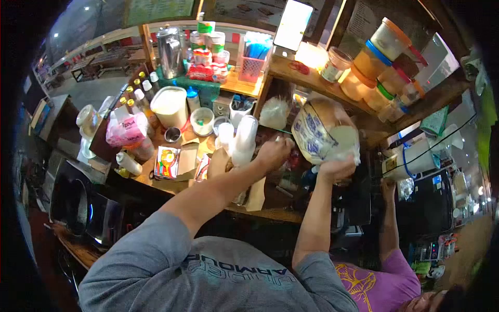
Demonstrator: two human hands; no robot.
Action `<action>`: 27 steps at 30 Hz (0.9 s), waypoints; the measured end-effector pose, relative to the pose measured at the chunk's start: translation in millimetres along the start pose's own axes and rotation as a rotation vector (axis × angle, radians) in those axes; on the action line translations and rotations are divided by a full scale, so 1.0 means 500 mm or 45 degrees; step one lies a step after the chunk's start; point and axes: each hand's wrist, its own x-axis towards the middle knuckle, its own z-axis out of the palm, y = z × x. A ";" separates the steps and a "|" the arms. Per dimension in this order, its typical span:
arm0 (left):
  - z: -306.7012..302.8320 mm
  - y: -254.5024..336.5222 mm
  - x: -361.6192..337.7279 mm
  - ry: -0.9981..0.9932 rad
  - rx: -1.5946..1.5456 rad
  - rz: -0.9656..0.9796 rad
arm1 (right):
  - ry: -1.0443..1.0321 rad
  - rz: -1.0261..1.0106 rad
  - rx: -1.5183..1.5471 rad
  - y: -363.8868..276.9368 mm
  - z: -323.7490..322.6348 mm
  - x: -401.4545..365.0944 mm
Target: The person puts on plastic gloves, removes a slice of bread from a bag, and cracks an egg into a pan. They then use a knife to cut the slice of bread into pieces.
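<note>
My right hand (337,170) grips the gathered lower end of a clear plastic bag with blue print (321,130). The bag is held up in front of the wooden shelf, slightly blurred, and something pale beige fills it. My left hand (275,154) reaches over the counter to the left of the bag, apart from it. Its fingers are curled in, and whatever they may hold is hidden. Beside that hand stands a stack of white plastic cups (245,139). A clear bag of whitish contents (274,112) sits behind it, and a brown paper piece (255,195) lies below the forearm.
Tubs with coloured lids (371,57) stack on the upper right shelf, near a lit phone (293,26). Bottles, a white container (169,106), a pink pack (126,130) and a noodle packet (167,162) crowd the left. At right, a person in purple (384,281) reaches out a hand (389,188).
</note>
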 end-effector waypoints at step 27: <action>-0.059 0.194 -1.639 0.626 -0.419 -2.622 | -0.245 -0.423 0.792 -0.503 -0.156 -0.070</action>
